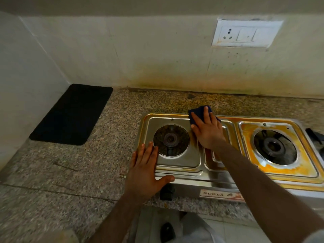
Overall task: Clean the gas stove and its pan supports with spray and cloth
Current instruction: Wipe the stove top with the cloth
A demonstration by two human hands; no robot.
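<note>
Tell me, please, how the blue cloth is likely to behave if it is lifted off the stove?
The blue cloth would probably flop, as it lies bunched under the right hand. It looks thin, so likely light. On the steel stove it should slide easily.

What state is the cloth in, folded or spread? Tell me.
Folded, it seems: the blue cloth is a compact pad under the right hand, pressed flat on the stove. Much of it is hidden.

Counter [108, 155] free btwn mat [71, 114] & stove [184, 160].
</note>
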